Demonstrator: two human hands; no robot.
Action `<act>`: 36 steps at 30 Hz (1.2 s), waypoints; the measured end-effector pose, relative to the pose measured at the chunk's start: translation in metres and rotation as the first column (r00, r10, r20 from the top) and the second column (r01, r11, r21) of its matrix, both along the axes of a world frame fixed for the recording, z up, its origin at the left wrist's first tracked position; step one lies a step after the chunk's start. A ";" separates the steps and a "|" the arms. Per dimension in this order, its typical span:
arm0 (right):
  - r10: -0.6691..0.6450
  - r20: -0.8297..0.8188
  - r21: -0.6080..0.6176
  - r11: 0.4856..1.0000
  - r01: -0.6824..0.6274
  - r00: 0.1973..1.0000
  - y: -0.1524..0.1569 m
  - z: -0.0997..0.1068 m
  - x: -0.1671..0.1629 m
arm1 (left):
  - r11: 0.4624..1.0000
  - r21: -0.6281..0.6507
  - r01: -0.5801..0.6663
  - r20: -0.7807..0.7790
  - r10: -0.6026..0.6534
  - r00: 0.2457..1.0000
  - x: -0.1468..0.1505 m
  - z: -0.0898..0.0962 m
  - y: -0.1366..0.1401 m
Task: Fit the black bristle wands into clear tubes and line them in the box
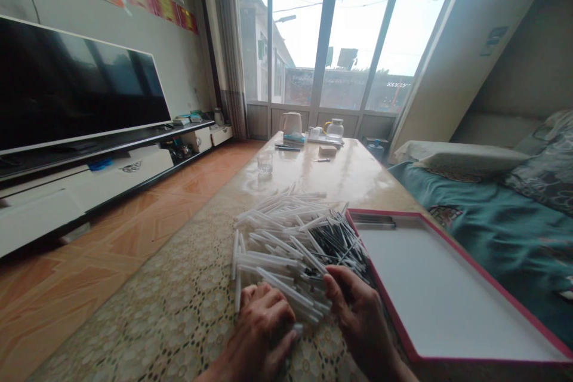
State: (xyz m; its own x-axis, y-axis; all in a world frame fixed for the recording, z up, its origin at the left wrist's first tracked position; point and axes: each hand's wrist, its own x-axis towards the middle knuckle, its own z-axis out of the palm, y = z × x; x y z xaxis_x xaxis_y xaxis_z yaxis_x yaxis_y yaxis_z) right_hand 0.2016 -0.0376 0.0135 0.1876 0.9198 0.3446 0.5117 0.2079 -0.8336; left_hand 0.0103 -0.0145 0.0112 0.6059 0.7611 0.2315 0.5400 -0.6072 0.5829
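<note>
A loose heap of white translucent tubes (273,259), like pen barrels, lies on the table. Thin dark sticks (338,236), resembling pen refills, are bunched at its right side. My right hand (358,307) is closed in a pinch on the lower end of a white tube (308,253) that slants up to the left. At the heap's near edge, my left hand (264,322) has its fingers curled down. A pale tube end (298,329) pokes out by its thumb; the fingers hide the rest.
To the right lies a white tray with a pink rim (389,304), a few dark pens (373,222) at its far end. A glass (264,164) stands beyond the heap. Farther back are a pitcher (335,129) and a kettle (292,124). A sofa (483,221) flanks the table.
</note>
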 end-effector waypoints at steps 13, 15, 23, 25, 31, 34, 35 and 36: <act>0.063 0.209 0.158 0.983 -0.098 0.976 -0.004 0.010 0.001 | 0.632 -0.773 0.051 0.548 0.626 0.554 -0.020 0.000 0.027; 0.073 0.231 0.158 0.981 -0.111 0.970 -0.004 0.009 0.000 | 0.591 -0.801 0.090 0.543 0.657 0.522 -0.019 0.001 0.027; 0.125 0.235 0.117 0.981 -0.156 0.964 -0.005 0.008 -0.002 | 0.632 -0.766 0.117 0.558 0.564 0.609 -0.019 -0.001 0.027; 0.133 0.228 0.121 0.979 -0.164 0.965 -0.005 0.007 -0.002 | 0.651 -0.751 0.113 0.552 0.526 0.647 -0.020 0.000 0.027; 0.211 0.486 0.038 0.964 -0.262 0.848 -0.001 0.005 0.002 | 0.655 -0.744 0.132 0.558 0.500 0.663 -0.017 -0.001 0.025; 0.198 0.723 0.013 0.954 -0.300 0.661 0.001 0.007 0.004 | 0.645 -0.747 0.160 0.563 0.485 0.670 -0.014 -0.006 0.024; 0.190 0.772 0.012 0.950 -0.312 0.607 0.001 0.007 0.004 | 0.644 -0.744 0.174 0.568 0.474 0.673 -0.013 -0.008 0.023; 0.183 0.805 0.014 0.945 -0.327 0.565 0.002 0.007 0.004 | 0.642 -0.742 0.191 0.574 0.463 0.675 -0.012 -0.011 0.022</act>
State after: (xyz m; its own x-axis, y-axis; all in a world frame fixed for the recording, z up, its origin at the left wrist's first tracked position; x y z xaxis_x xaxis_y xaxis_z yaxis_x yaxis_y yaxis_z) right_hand 0.2051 -0.0357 0.0205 -0.4555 0.8102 0.3688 0.8529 0.5159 -0.0799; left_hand -0.0016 0.0077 0.0007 0.3893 0.9108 -0.1371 -0.1663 0.2159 0.9622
